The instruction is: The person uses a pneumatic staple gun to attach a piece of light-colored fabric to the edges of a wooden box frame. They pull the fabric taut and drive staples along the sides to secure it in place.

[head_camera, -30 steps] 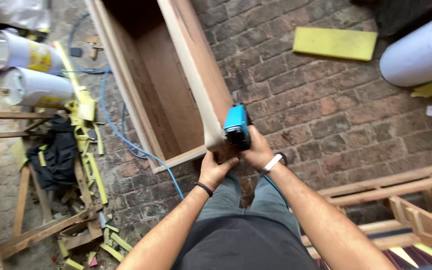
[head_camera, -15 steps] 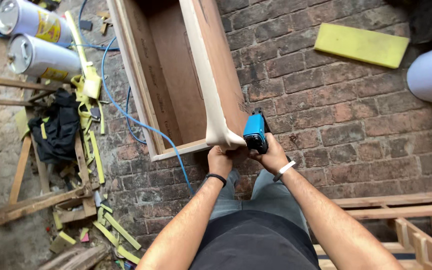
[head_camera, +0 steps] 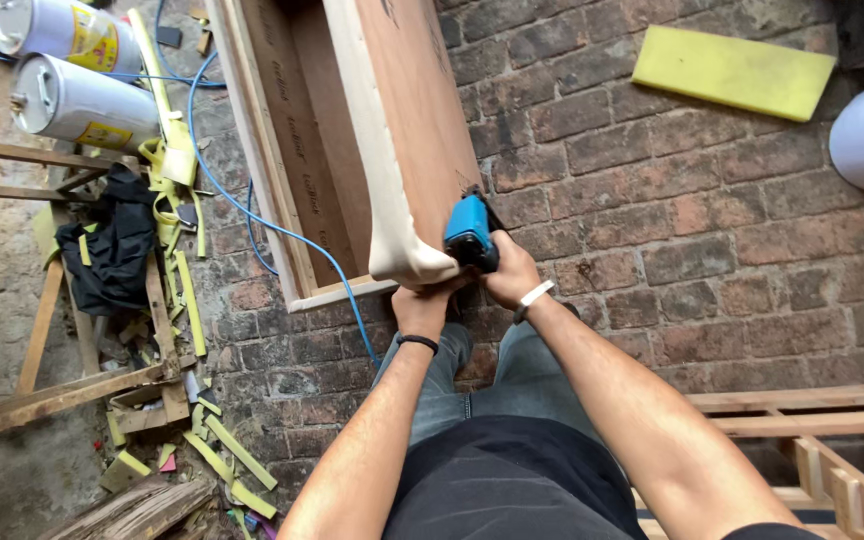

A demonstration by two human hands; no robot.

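Down at the near corner of the wooden frame, we grip a blue staple gun in our right hand, its fingers curled around the tool's body and its nose against the frame's brown board side. Our left hand sits just beside it, fingers pinching the cream padding that wraps the frame's top edge and folds over the corner. A blue hose trails across the brick floor past the frame. Two white cylinders lie far left among yellow foam strips, and a yellow foam slab rests well apart at upper right.
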